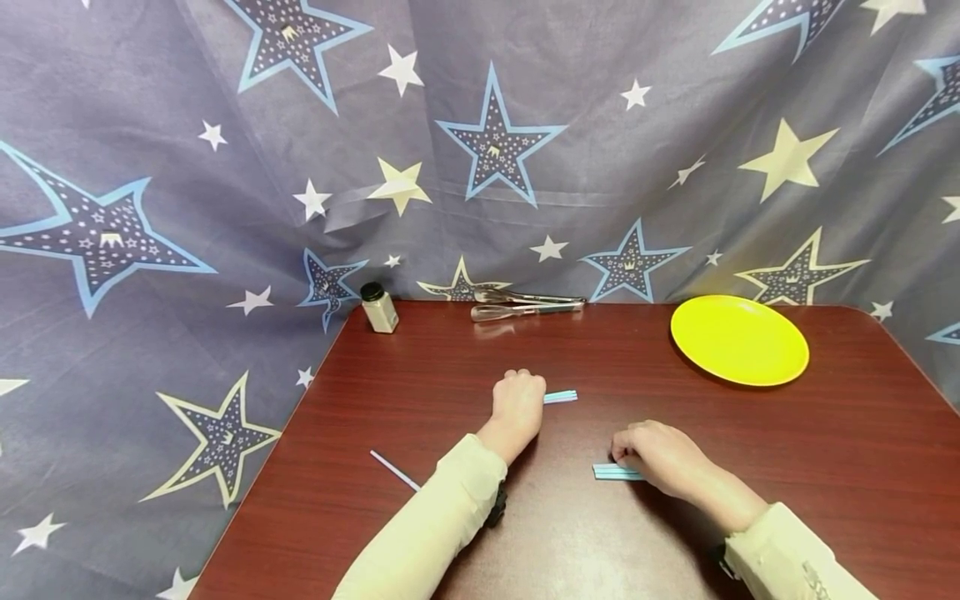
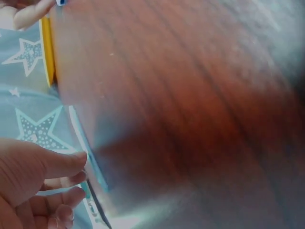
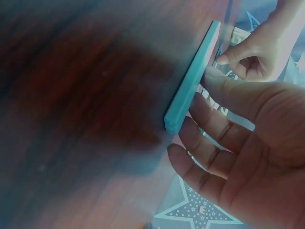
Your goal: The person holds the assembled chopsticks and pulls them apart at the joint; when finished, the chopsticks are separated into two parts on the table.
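Note:
In the head view, my left hand [image 1: 520,404] pinches some thin light blue sticks [image 1: 560,397] lying at mid-table, their ends poking out to its right. The left wrist view shows the thumb and fingertips of that hand against a light blue stick [image 2: 90,152]. Nearer the front, my right hand [image 1: 660,454] holds a second group of light blue sticks [image 1: 617,472], side by side, at their right part. In the right wrist view its thumb meets the edge of this flat bundle [image 3: 190,81], while the other fingers bend loosely below. The bundle looks level with the tabletop.
One loose pale blue stick [image 1: 395,469] lies left of my left forearm, partly hidden by the sleeve. At the back are a dark-capped shaker [image 1: 379,308], metal tongs [image 1: 525,310] and a yellow plate [image 1: 738,340]. A star-patterned cloth [image 1: 495,225] hangs behind the table.

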`<control>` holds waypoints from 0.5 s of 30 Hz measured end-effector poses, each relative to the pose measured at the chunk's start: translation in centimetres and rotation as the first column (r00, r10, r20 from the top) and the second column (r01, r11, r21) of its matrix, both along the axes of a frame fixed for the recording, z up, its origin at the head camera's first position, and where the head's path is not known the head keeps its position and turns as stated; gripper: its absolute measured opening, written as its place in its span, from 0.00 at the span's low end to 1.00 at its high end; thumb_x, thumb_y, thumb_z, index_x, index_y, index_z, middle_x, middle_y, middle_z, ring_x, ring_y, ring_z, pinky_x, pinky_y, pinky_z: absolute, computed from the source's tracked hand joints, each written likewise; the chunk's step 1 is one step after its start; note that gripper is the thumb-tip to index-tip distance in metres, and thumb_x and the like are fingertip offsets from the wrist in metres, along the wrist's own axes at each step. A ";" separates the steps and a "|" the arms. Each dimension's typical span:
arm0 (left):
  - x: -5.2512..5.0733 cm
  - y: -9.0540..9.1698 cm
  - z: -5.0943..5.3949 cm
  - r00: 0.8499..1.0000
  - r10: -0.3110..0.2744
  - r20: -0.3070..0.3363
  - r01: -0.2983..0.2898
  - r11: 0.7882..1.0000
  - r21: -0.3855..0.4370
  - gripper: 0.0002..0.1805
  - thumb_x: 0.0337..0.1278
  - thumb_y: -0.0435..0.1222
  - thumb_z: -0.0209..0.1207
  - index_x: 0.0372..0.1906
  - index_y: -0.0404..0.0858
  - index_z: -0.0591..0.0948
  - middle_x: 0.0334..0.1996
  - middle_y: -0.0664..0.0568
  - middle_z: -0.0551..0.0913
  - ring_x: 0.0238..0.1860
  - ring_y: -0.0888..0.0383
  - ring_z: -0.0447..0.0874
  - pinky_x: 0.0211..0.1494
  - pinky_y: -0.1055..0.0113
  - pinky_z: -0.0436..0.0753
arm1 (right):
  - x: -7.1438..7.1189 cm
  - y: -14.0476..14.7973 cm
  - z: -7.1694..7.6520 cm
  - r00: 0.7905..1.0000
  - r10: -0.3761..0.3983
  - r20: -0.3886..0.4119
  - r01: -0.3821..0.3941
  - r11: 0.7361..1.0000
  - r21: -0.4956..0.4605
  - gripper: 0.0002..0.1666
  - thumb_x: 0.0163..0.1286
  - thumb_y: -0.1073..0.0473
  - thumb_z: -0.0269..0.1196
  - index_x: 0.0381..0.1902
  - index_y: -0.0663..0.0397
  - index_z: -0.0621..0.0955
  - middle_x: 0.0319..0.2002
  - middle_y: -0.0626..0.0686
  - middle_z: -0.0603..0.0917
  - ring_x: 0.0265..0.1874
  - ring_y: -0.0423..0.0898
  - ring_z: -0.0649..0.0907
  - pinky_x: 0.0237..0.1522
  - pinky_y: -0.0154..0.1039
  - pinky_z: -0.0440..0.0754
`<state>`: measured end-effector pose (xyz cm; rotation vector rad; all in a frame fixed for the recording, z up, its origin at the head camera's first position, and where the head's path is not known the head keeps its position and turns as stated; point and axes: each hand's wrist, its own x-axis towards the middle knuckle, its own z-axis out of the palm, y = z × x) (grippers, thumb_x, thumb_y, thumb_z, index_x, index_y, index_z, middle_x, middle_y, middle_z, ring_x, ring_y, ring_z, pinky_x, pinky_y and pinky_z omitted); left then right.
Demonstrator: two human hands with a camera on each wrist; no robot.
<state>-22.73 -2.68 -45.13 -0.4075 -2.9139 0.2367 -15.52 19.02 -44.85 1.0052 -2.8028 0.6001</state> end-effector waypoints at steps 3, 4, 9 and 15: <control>0.3 -0.4 0.5 1.000 -0.010 0.008 0.010 1.000 0.027 0.02 0.54 0.35 0.65 0.31 0.46 0.87 0.27 0.50 0.80 0.30 0.52 0.78 0.24 0.60 0.80 | 0.2 0.0 0.0 1.000 -0.004 -0.020 0.004 1.000 -0.005 0.15 0.53 0.67 0.71 0.24 0.41 0.79 0.25 0.37 0.76 0.25 0.37 0.73 0.27 0.35 0.71; 0.5 -0.5 0.7 1.000 -0.016 0.013 0.015 0.999 0.038 0.02 0.54 0.37 0.65 0.32 0.46 0.86 0.27 0.50 0.80 0.30 0.52 0.78 0.24 0.59 0.80 | 0.2 0.0 0.0 1.000 -0.009 -0.028 0.009 1.000 -0.006 0.15 0.53 0.67 0.71 0.25 0.41 0.79 0.25 0.37 0.77 0.25 0.37 0.74 0.27 0.35 0.72; 1.5 -1.7 1.7 0.998 -0.041 0.042 0.034 0.988 0.151 0.07 0.54 0.43 0.66 0.28 0.45 0.84 0.26 0.51 0.81 0.30 0.50 0.82 0.27 0.57 0.80 | 0.4 -0.3 0.0 0.997 -0.018 -0.075 0.017 1.000 -0.016 0.12 0.55 0.64 0.72 0.26 0.40 0.81 0.27 0.37 0.77 0.28 0.39 0.77 0.29 0.36 0.74; 3.1 -3.7 2.0 0.996 -0.067 0.053 0.047 0.948 0.315 0.15 0.53 0.44 0.68 0.18 0.48 0.76 0.20 0.57 0.78 0.26 0.53 0.81 0.25 0.59 0.78 | 0.6 -1.1 0.1 0.994 0.000 -0.107 -0.003 1.000 -0.028 0.12 0.55 0.62 0.73 0.26 0.39 0.81 0.27 0.37 0.77 0.30 0.40 0.78 0.30 0.38 0.76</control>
